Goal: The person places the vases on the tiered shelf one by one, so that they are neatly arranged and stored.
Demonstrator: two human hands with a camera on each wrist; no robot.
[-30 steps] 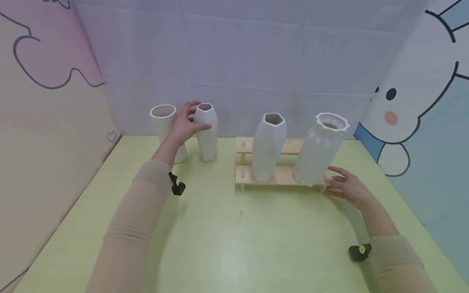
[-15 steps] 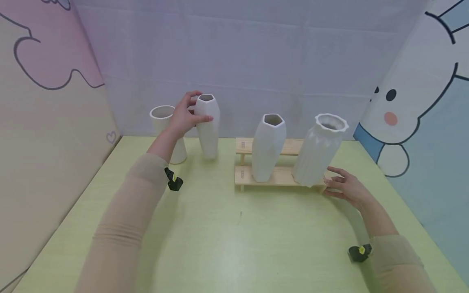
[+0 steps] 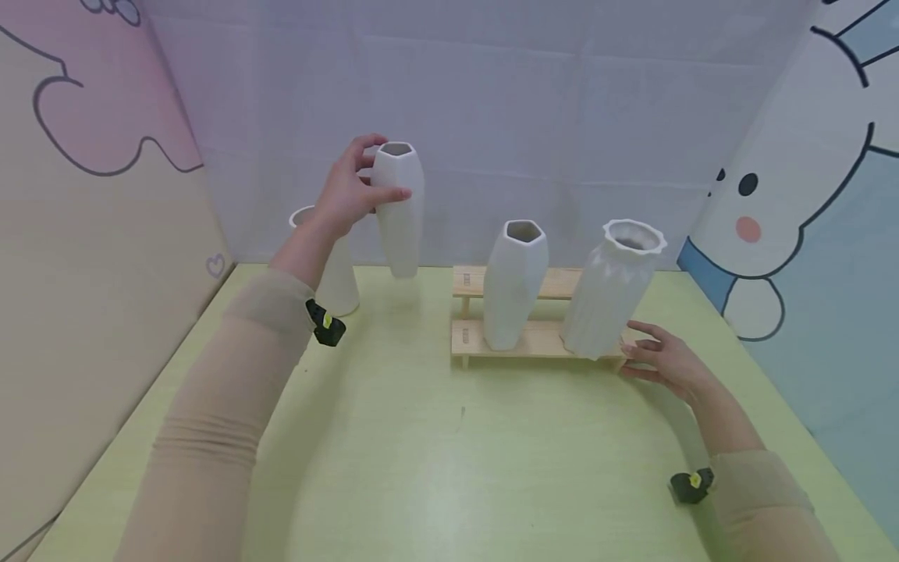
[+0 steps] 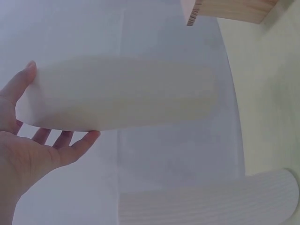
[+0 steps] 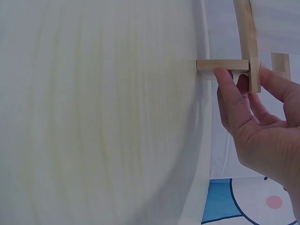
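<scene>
My left hand (image 3: 344,191) grips the upper part of a white faceted vase (image 3: 402,222) and holds it upright in the air, its base above the table. In the left wrist view the thumb lies on one side of this vase (image 4: 126,91) and the fingers on the other. At the right end of a two-tier wooden stand (image 3: 541,336), my right hand (image 3: 663,361) holds the lower shelf. The right wrist view shows thumb and fingers around the stand's end (image 5: 222,65). A second faceted vase (image 3: 516,285) and a fluted vase (image 3: 607,297) with a scalloped rim stand on the lower shelf.
A ribbed white vase (image 3: 339,285) stands on the table behind my left forearm, partly hidden. The light green table (image 3: 435,453) meets a pale cloth backdrop (image 3: 477,117) behind, with printed panels on both sides.
My left hand has lifted the faceted vase from the table, straight up beside the ribbed vase. My right hand and the stand with its two vases have stayed in place.
</scene>
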